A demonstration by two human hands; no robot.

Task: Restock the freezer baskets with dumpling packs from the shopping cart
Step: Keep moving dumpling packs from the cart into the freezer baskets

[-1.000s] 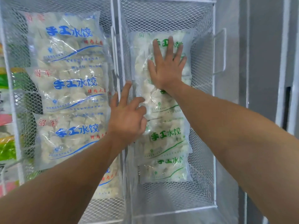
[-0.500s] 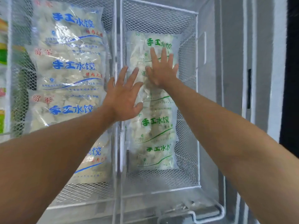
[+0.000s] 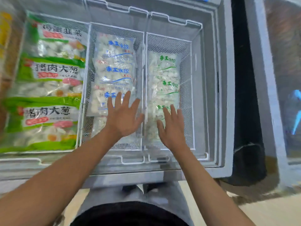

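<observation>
Left hand: the left hand [image 3: 121,117] is spread flat with straight fingers, holding nothing, over the near end of the left white wire mesh basket [image 3: 88,82]; whether it touches the packs under it cannot be told.
Right hand: the right hand [image 3: 171,128] is likewise flat and apart-fingered, empty, over the near end of the right white wire mesh basket [image 3: 189,82].
Blue-print packs: clear plastic dumpling packs with blue lettering [image 3: 114,62] lie overlapped in a row down the left basket; the left hand covers part of the nearest ones.
Green-print packs: clear plastic dumpling packs with green lettering [image 3: 164,75] lie overlapped in the right basket, with the right hand's fingertips over the nearest label.
Freezer: both baskets sit side by side, touching, inside the open grey chest freezer [image 3: 226,95].
Surroundings: large green-and-white printed dumpling bags [image 3: 52,70] fill the compartment left of the baskets.
In the way: both forearms cross the freezer's near rim.
</observation>
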